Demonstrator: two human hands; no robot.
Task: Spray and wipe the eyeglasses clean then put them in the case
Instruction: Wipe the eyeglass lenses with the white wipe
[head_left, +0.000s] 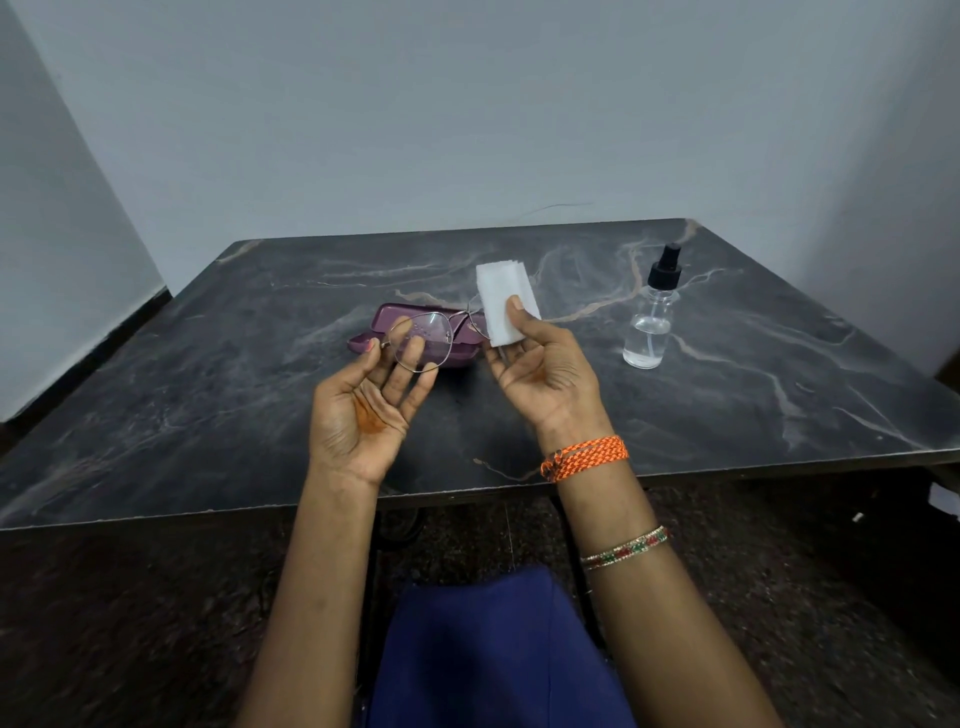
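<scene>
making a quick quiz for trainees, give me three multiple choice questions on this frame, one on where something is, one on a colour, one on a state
1. Where is the spray bottle?
A. standing on the table, right of both hands
B. in the left hand
C. lying inside the case

2. What colour is the glasses case?
A. yellow
B. purple
C. white

3. What state is the lens of the eyeglasses in?
A. cracked in two
B. painted black
C. dotted with droplets

Answers:
1 A, it stands upright, apart from the right hand.
2 B, purple shows behind the left hand.
3 C, droplets speckle the lens; the white cloth sits at the other one.
</scene>
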